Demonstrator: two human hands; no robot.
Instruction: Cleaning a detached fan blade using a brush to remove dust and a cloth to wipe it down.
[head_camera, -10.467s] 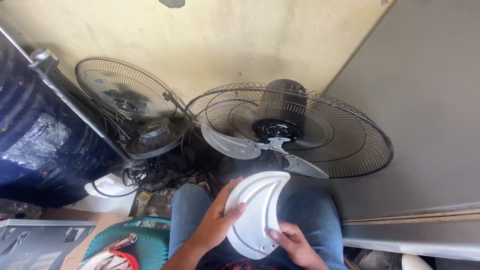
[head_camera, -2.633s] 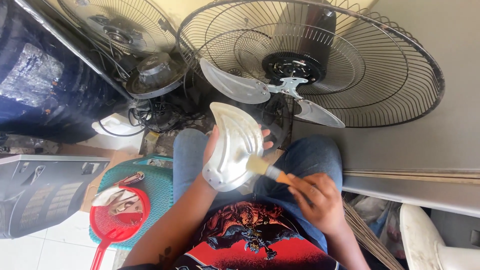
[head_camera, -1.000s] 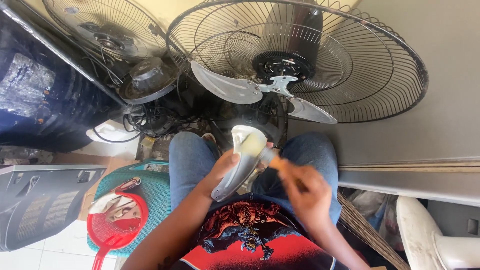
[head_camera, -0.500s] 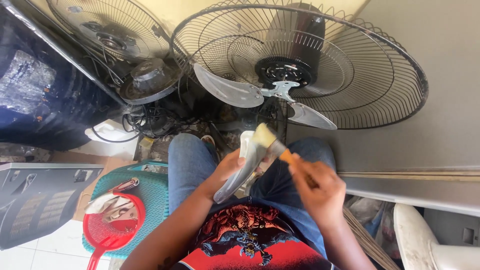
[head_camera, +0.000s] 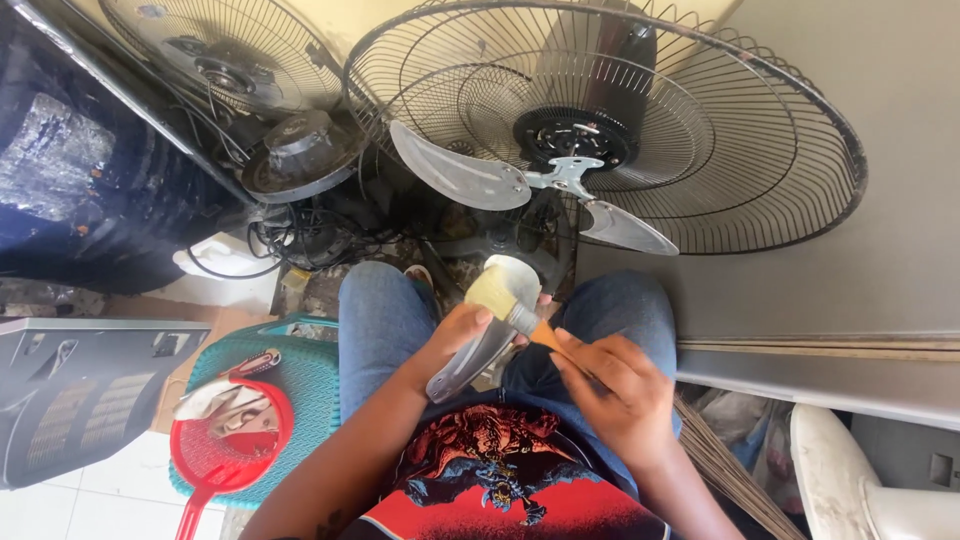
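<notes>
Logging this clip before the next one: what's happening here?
A seated person cleans a detached white plastic fan blade, gripped edge-on in the left hand over the lap. The right hand holds an orange-handled paintbrush, bristles on the blade's upper end. A large round wire-caged fan, two blades attached, lies ahead.

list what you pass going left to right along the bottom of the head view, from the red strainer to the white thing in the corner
red strainer → teal basket → left hand → detached fan blade → paintbrush → right hand → white rounded object
</notes>
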